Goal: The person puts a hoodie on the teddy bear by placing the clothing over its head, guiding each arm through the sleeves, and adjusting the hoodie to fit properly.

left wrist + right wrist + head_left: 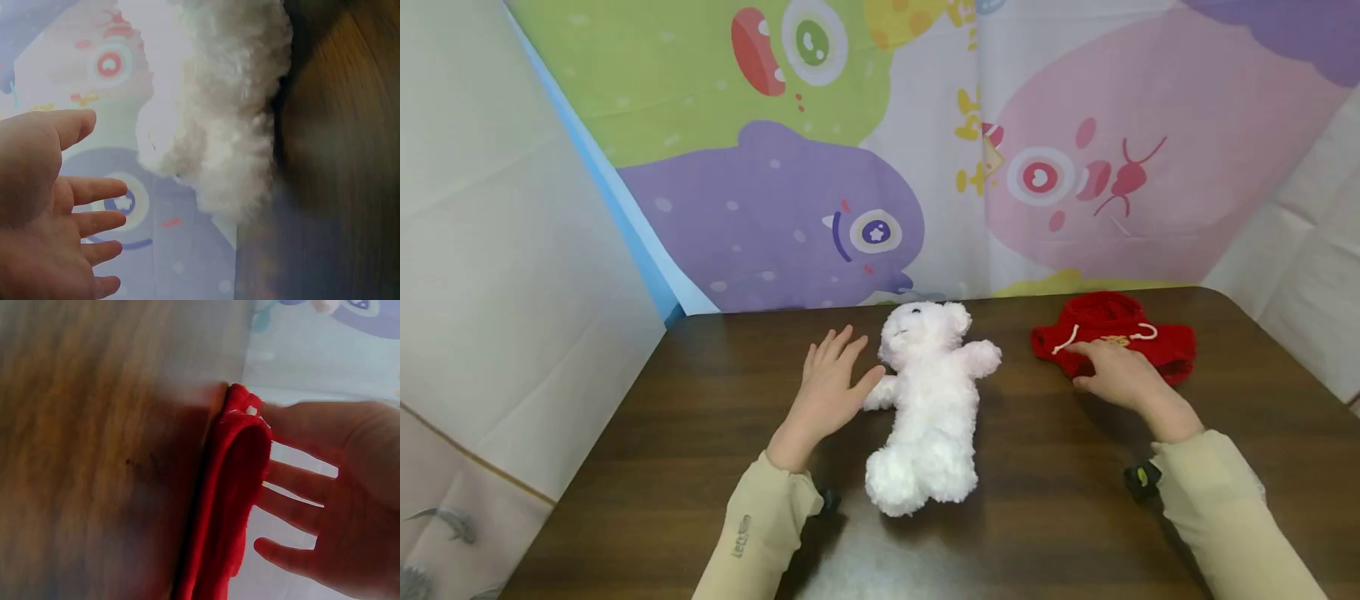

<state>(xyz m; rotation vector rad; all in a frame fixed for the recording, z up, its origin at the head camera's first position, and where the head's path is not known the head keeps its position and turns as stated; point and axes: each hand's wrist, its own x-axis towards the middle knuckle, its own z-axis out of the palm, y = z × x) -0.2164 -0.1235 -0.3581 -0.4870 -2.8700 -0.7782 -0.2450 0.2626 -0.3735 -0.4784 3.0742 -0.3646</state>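
Note:
A fluffy white teddy bear (934, 408) lies on its back on the dark wooden table, head toward the far edge. My left hand (831, 387) hovers at the bear's left side in the head view, fingers spread and thumb near its arm. In the left wrist view the same hand (62, 212) holds nothing, apart from the white fur (219, 112). To the right lies a small red hoodie (1172, 342) with white drawstrings. My right hand (1123, 375) reaches over its front, fingers extended; in the right wrist view the fingertips are right at the red cloth (219, 487).
The brown table (1037, 500) ends at a cloth backdrop (947, 233) with cartoon monsters. Pale cloth walls (512, 208) stand on both sides. Each wrist wears a small black device (1142, 480) at the sleeve cuff.

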